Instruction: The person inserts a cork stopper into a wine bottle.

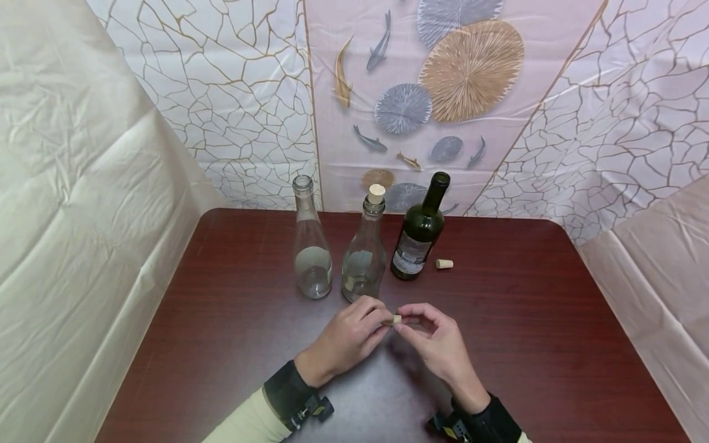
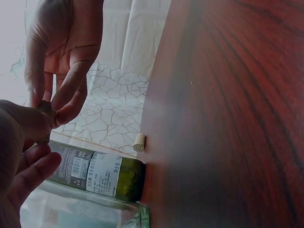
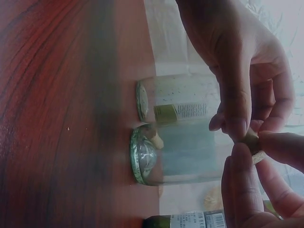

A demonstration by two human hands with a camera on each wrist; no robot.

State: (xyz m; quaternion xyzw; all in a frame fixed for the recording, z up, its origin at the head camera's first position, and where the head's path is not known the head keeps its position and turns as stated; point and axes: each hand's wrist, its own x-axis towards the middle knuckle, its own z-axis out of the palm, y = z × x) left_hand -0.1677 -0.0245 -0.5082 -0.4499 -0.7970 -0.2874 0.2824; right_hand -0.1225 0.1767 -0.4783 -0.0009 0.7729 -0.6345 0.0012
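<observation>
One small cork (image 1: 396, 319) under inspection: found above the desk (image 1: 221, 369), between both hands, on the near side of the middle clear bottle (image 1: 362, 261). Noted the left hand (image 1: 354, 335) pinching one end between thumb and fingertips, and the right hand (image 1: 437, 344) drawn narrow on the other, thumb and forefinger in contact. Judged the cork light, firm with slight give, unlikely to slip, and liable to crumble at the edges under a hard squeeze. Rated the sides near either end best for grip, fingertips only, given so little surface to spare. Recorded the long axis as running roughly from hand to hand, left to right across the desk, with the paler part toward the right hand. Could not tell, behind the fingers, the direction of any taper.

Farther out, saw a second cork (image 1: 376, 194) set in the mouth of the middle clear bottle, partly above the rim, and a sunken cork (image 3: 155, 138) inside, near the base. Logged an uncorked clear bottle (image 1: 312, 243) to the left, a green bottle (image 1: 423, 224) to the right, and, just beside the latter, a loose cork (image 1: 445, 264) lying on its side.
</observation>
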